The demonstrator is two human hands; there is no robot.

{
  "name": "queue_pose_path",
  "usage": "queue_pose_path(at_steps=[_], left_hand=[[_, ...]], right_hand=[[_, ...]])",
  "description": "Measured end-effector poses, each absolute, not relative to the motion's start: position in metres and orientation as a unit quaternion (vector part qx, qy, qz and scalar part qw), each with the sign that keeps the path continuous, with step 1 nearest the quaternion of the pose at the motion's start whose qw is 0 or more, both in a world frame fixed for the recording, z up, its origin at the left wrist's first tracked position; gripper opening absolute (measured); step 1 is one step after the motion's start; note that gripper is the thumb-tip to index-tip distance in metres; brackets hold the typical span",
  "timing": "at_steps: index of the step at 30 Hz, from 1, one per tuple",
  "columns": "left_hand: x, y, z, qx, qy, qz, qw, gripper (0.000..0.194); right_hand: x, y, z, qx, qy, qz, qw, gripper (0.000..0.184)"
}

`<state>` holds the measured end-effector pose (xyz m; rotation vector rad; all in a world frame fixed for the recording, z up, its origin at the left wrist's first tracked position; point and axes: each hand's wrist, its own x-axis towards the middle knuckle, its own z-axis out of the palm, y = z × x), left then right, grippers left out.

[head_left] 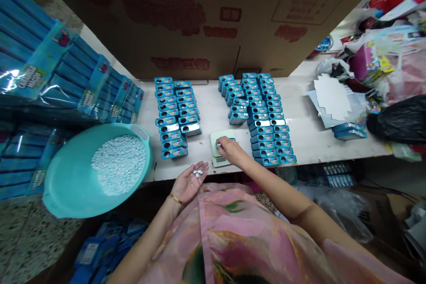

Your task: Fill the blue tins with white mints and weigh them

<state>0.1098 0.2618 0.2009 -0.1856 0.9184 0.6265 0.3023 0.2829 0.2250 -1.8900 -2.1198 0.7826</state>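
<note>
My left hand [187, 186] is turned palm up at the table's front edge. Several small white candies [197, 172] rest in its cupped palm. My right hand [229, 150] reaches over a small pale scale [218, 136], its fingertips pinched on what looks like a white candy [218, 144]. Under those fingers a blue box [233, 140] sits on the scale, mostly hidden by the hand. To the left, a turquoise basin [69, 173] holds a heap of the same white candies [118, 164].
Rows of blue boxes with round dark holes stand left [171, 135] and right [264, 137] of the scale. A large cardboard box [213, 22] rises behind. Wrapped blue packs [56, 62] are stacked at left. Flat white card [333, 97] and bags [402, 115] lie at right.
</note>
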Motion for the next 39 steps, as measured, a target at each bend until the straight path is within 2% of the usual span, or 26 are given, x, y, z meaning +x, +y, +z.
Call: queue_pose_path(at_steps=[4,7,15,21,24,29,34,39], left_hand=[[0.109,0.261,0.199,-0.093,0.434,0.301,0.844,0.023],[0.108,0.26,0.2,-0.094,0.437,0.305,0.841,0.024],[0.108,0.261,0.203,-0.089,0.439,0.303,0.841,0.023],[0.112,0.262,0.204,-0.074,0.421,0.285,0.858,0.023],[0.112,0.261,0.202,-0.088,0.409,0.288,0.861,0.024],[0.104,0.253,0.198,-0.079,0.414,0.256,0.87,0.026],[0.103,0.248,0.2,-0.065,0.418,0.217,0.88,0.025],[0.111,0.25,0.2,-0.064,0.44,0.228,0.866,0.021]], right_hand=[[0.315,0.293,0.223,-0.653,-0.728,0.208,-0.003,0.021],[0.314,0.294,0.22,-0.642,-0.739,0.202,-0.033,0.022],[0.318,0.296,0.219,-0.616,-0.754,0.228,0.01,0.021],[0.291,0.271,0.224,-0.562,-0.789,0.232,0.087,0.024],[0.257,0.253,0.221,-0.487,-0.84,0.233,0.065,0.024],[0.23,0.237,0.208,-0.439,-0.868,0.232,0.016,0.02],[0.237,0.236,0.199,-0.458,-0.848,0.267,0.027,0.023],[0.238,0.235,0.191,-0.479,-0.826,0.288,0.072,0.017]])
